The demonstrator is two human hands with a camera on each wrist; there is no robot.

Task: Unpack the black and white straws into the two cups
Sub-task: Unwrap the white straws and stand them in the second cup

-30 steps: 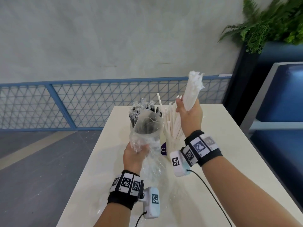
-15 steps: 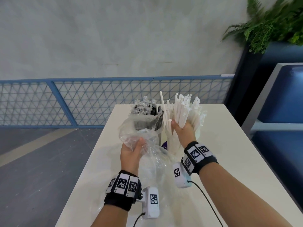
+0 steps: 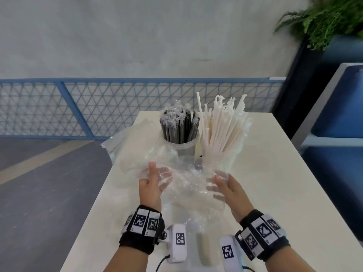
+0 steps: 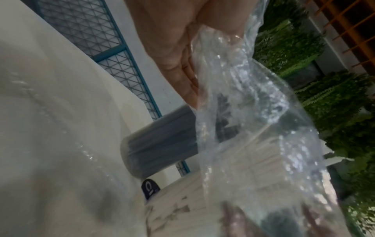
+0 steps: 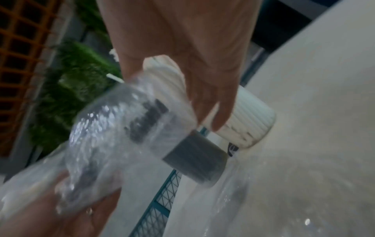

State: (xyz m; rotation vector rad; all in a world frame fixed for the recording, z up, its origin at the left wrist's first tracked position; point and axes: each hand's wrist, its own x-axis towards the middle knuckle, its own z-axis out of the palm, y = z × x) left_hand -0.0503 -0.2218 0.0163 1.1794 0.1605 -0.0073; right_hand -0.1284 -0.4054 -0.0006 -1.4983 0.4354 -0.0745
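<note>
Both hands spread on clear plastic wrap

Left hand (image 3: 152,184) and right hand (image 3: 228,190), fingers straight, touch the plastic wrap (image 3: 186,185); it blurs fingertips and hides the cup bases beneath black straws (image 3: 179,127) and white straws (image 3: 225,130).

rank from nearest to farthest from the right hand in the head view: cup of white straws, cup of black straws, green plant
From the right hand:
1. Cup of white straws, just ahead.
2. Cup of black straws, ahead, to the left.
3. Green plant, far corner, right.
</note>
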